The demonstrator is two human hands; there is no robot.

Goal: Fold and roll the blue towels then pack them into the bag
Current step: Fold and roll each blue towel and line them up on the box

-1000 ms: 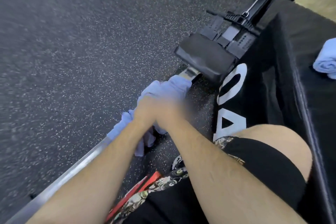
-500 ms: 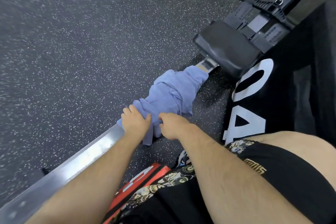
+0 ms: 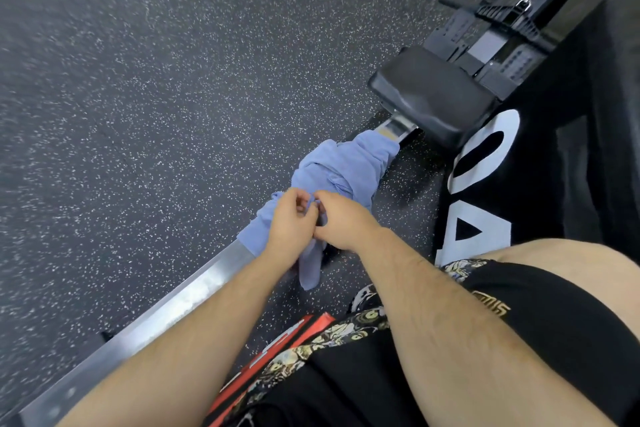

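The person wears black shorts [image 3: 554,322], plain and matte over most of the cloth. Near the hem on the right leg sits a small line of gold lettering [image 3: 493,305], too small to read. A band of ornate print [image 3: 346,326] in gold, white and black, with scrolls and round figures, runs along the edge of the black fabric; whether it belongs to the shorts or to another garment cannot be told. Below the hem the right thigh [image 3: 571,253] is bare. The left forearm [image 3: 190,340] and right forearm [image 3: 433,305] are bare and lightly haired, with no sleeve reaching them. The left grip [image 3: 289,222] and right grip [image 3: 346,222] are bare hands.
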